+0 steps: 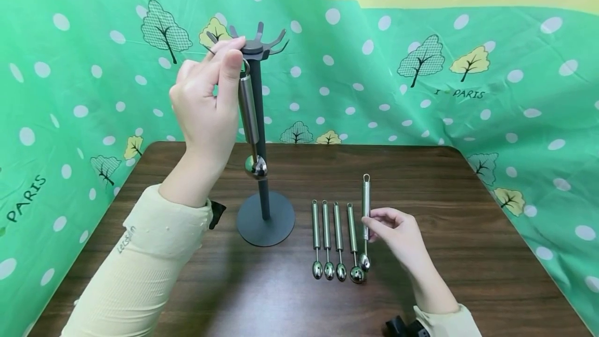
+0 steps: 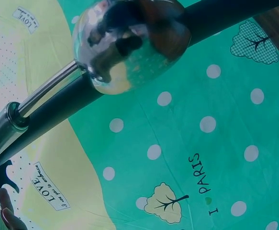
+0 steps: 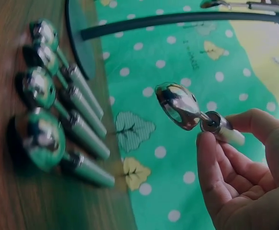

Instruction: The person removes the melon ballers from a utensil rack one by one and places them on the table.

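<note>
A dark grey hook stand (image 1: pixel 264 217) rises from the table (image 1: pixel 468 254). My left hand (image 1: pixel 228 56) pinches the top ring of a steel ball scoop (image 1: pixel 249 111) up at the stand's hooks (image 1: pixel 262 41); the scoop hangs beside the pole. Its shiny bowl (image 2: pixel 129 43) fills the left wrist view against the pole (image 2: pixel 235 17). My right hand (image 1: pixel 370 224) pinches the handle of another scoop (image 1: pixel 365 202) just above the table; its bowl (image 3: pixel 177 105) shows between my fingertips (image 3: pixel 208 153). Several more scoops (image 1: pixel 333 238) lie side by side left of that hand.
A green polka-dot cloth (image 1: pixel 421 82) with tree prints walls in the back and both sides of the brown wooden table. The lying scoops (image 3: pixel 48 96) sit close to the stand's round base (image 3: pixel 77 38). Bare tabletop lies to the right and at the front.
</note>
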`<act>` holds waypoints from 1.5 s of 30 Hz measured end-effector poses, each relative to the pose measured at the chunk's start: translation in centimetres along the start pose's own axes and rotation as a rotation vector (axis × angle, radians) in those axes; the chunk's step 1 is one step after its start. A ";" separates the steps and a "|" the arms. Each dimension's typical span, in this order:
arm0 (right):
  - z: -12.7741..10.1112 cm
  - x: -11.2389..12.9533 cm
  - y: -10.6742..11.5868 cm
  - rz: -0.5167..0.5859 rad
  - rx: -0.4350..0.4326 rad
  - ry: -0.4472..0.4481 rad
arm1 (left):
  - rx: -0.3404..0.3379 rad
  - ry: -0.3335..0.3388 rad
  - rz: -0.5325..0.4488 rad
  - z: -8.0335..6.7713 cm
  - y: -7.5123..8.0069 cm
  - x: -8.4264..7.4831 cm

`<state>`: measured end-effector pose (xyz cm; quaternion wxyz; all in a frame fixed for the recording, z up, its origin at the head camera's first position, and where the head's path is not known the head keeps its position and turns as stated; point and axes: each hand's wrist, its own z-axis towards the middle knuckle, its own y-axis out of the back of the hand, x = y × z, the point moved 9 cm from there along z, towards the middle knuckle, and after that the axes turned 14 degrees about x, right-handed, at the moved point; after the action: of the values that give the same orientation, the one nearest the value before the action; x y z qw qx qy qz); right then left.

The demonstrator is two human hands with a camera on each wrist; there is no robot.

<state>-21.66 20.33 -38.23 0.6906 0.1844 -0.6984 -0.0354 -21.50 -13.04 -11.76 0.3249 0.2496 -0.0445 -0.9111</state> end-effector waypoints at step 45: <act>1.1 -8.5 0.5 -0.159 0.118 -0.291 | 0.007 0.003 0.006 0.0 0.1 -0.1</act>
<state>-22.98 23.21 -46.15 0.5652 0.2723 -0.7751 -0.0751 -21.36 -13.00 -11.72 0.3267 0.2521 -0.0476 -0.9096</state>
